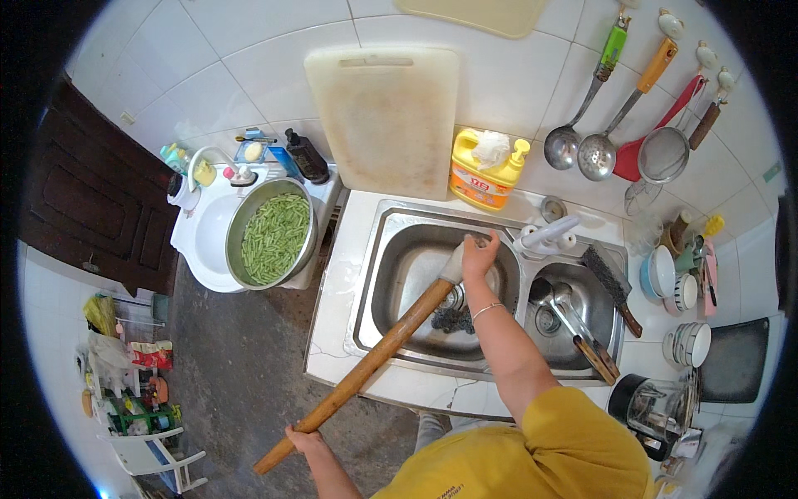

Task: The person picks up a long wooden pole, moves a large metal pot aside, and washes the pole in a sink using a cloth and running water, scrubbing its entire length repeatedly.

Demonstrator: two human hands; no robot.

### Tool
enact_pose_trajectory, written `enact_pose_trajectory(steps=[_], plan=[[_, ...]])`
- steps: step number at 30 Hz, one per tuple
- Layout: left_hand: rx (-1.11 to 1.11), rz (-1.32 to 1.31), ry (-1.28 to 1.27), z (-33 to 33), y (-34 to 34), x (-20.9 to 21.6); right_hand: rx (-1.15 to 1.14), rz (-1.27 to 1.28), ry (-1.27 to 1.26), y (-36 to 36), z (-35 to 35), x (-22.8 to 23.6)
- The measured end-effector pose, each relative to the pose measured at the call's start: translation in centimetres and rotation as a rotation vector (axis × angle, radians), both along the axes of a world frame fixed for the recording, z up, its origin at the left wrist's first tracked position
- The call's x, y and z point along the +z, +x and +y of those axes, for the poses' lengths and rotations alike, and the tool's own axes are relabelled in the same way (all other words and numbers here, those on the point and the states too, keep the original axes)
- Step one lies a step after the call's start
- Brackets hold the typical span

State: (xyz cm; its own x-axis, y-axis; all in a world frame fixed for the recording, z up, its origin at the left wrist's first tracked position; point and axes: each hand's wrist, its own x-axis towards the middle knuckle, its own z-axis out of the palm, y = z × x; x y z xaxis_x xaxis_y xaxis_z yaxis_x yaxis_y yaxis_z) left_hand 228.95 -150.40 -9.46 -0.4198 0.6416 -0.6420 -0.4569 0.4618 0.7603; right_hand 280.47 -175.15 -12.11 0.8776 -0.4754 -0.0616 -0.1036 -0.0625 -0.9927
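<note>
A long, thick wooden stick slants across the front edge of the counter, reaching over the double sink. My left hand is wrapped round it close to its lower end, above the floor. Over the larger basin, my right hand is closed at the upper end, where the stick turns pale grey; whether a cloth lies under the fingers I cannot tell. Beneath that end, a dark, crinkled clump sits by the drain. The smaller basin holds ladle-like utensils with wooden handles.
A metal pot of cut green beans rests on the washbasin at left. Behind the sink are a cutting board and a yellow jug. A dark, flat-bladed tool lies over the sink's right rim, near stacked bowls.
</note>
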Motion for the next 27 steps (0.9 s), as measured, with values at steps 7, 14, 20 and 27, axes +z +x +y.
enact_pose_trajectory(steps=[7,14,20,27], plan=[[0.013,-0.071,0.056,-1.9,3.0,2.7,0.155,0.458,0.382,-9.1,6.4,3.9],[-0.048,0.003,-0.044,-2.2,2.5,1.8,0.158,0.419,0.455,-14.9,8.4,1.0],[0.0,0.072,-0.103,0.9,0.0,1.3,0.059,0.31,0.478,-1.8,-0.4,-0.2],[-0.098,0.07,-0.173,1.2,-1.2,0.7,0.322,0.182,-0.08,1.4,-2.9,0.1]])
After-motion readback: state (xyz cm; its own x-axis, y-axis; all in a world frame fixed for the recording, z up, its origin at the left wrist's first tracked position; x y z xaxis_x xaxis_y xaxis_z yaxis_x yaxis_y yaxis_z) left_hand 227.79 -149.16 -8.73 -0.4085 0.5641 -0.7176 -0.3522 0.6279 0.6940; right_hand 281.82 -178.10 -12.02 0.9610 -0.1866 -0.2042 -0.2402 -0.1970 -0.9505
